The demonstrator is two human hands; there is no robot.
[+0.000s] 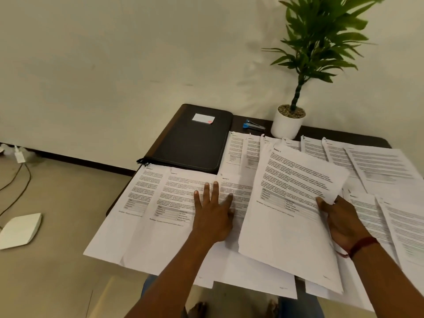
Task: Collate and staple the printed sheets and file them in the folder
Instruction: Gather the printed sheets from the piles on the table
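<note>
**Operator:** Right, so from the head view my left hand (214, 210) lies flat, fingers spread wide, pressing on the printed sheets (160, 203) fanned across the near-left of the table (243, 121). I judge that's to pin them so they don't slide while I gather.

**Colleague:** And your other hand?

**Operator:** My right hand (341, 216) is closed on a lifted stack of sheets (289, 203), thumb on top at its right edge, fingers hidden beneath. The stack tilts up off the rest, probably so the next page can go under or onto it.

**Colleague:** Where's everything else you need?

**Operator:** At the far left of the table is the folder (195, 141), shut, dark, leathery-looking with stitched rounded corners and a small white label. Just beside it to the right lies the stapler (253, 125), blue and grey, untouched. More pages overlap in rows along the right side, some with curled top corners.

**Colleague:** What are the sheets like?

**Operator:** Thin white paper, matte, printed with text blocks and a small table. They look limp, so a loose stack could fan out. Whether any are stapled yet, I can't tell.

**Colleague:** Anything in the way?

**Operator:** A potted plant (289, 121) in a smooth white pot stands at the back, touching nothing I'm handling.
</note>
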